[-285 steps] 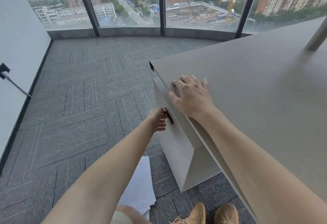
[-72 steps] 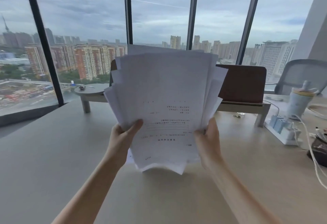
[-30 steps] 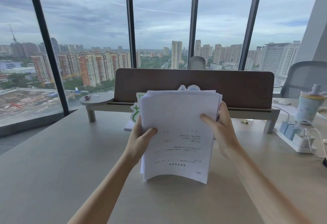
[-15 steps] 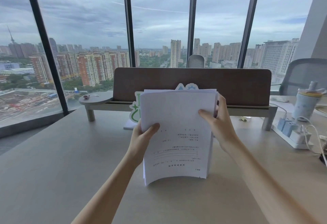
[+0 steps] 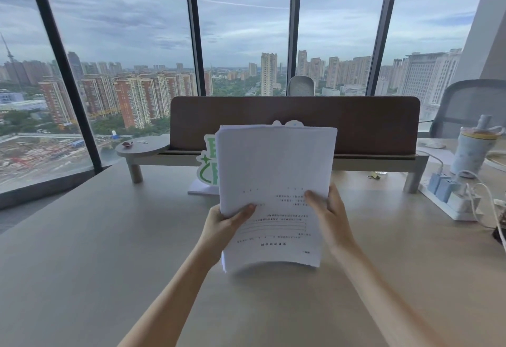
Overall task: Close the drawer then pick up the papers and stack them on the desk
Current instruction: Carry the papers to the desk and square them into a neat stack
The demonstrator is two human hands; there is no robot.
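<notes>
Head view shows the papers [image 5: 276, 182] standing nearly upright in front of me, long axis running twelve to six, bottom edge bowed and, as far as I can judge, resting on or just above the bench [image 5: 109, 250]; the contact line is in shadow, so I won't swear to it. My left hand [image 5: 227, 226] grips the sheaf at its nine o'clock edge, thumb across the printed face, and my right hand [image 5: 330, 218] grips the three o'clock edge the same way, its fingers [image 5: 315, 196] closed over the front sheet. Both hands sit below the middle of the stack, about equally near it, so neither leads. The edges look squared. What the next move turns on is that the stack stands on end while the bench lies flat beneath it: I'd tip the top edge away toward twelve o'clock, short of the green-and-white cutout [image 5: 208, 166] just behind, and lay it down.
</notes>
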